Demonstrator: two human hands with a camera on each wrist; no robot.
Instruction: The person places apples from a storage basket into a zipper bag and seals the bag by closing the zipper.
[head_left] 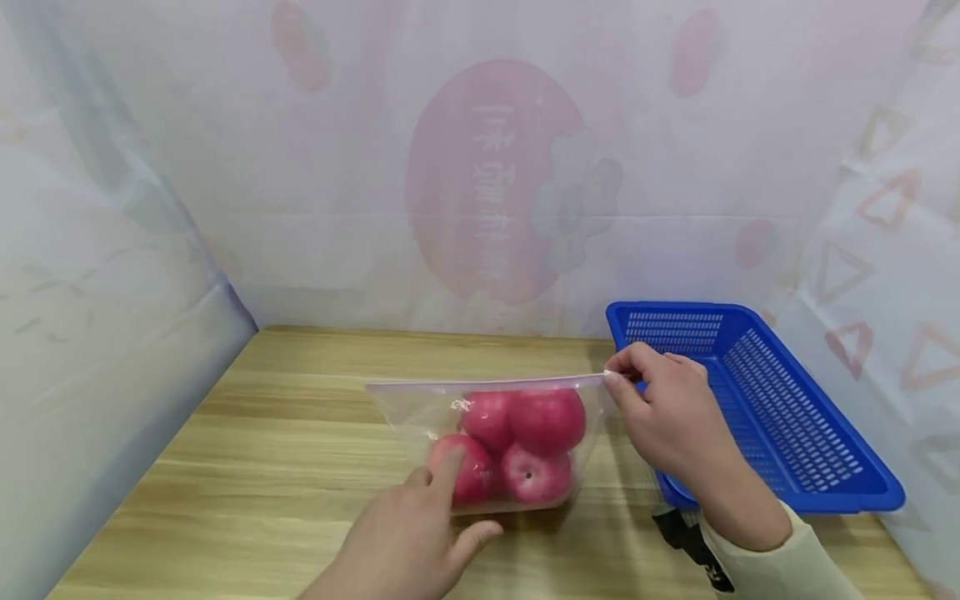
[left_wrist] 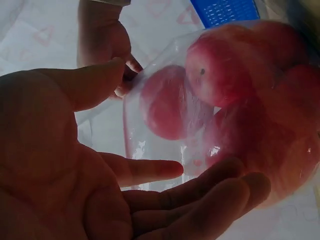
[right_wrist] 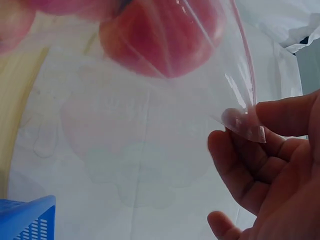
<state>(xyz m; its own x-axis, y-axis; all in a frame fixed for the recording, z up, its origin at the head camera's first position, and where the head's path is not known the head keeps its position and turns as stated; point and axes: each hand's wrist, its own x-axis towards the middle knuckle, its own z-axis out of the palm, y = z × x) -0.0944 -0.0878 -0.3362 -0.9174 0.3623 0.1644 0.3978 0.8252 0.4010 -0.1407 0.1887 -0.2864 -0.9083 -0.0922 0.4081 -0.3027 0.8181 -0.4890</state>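
A clear zip bag (head_left: 411, 413) with several red apples (head_left: 547, 419) inside is in the middle of the head view, its pale zip edge along the top. My right hand (head_left: 667, 408) pinches the right end of that edge between thumb and fingers; the right wrist view shows the plastic corner (right_wrist: 245, 122) in its fingertips. At the bag's lower left is my left hand (head_left: 412, 525), fingers extended and thumb apart. In the left wrist view its fingers (left_wrist: 200, 195) lie relaxed right beside the bag, and the apples (left_wrist: 220, 70) bulge through the plastic.
On the right of the wooden table (head_left: 300, 433) stands a blue plastic basket (head_left: 795, 417) with slotted sides, partly behind my right forearm. White printed cloth (head_left: 315, 208) walls the table at the back and both sides. A black strap (head_left: 686, 542) is at my right wrist.
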